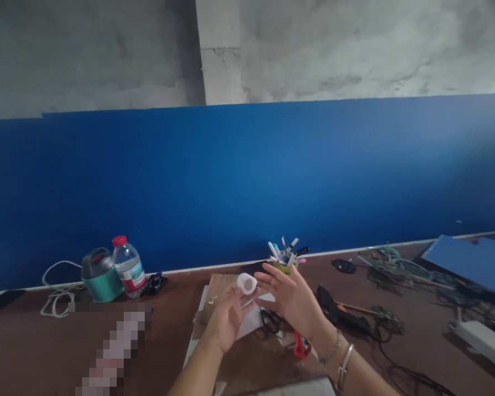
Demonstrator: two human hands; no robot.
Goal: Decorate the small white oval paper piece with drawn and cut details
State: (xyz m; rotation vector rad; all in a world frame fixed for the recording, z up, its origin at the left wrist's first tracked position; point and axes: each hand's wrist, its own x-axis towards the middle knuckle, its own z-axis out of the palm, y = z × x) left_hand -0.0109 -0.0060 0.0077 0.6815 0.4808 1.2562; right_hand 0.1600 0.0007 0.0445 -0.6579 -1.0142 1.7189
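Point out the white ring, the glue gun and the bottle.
White ring (240,282), head view, on its rim.
Glue gun (329,309), head view, on its dark body.
Bottle (132,276), head view, on its label.

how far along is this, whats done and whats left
Done: brown card and white paper are laid out, but nothing looks clearly finished. In hand: the left hand holds a small white ring-shaped piece; the right hand is open beside it. Left: I can't tell how much; what looks like a glue gun and a red-handled tool lie out, neither held.
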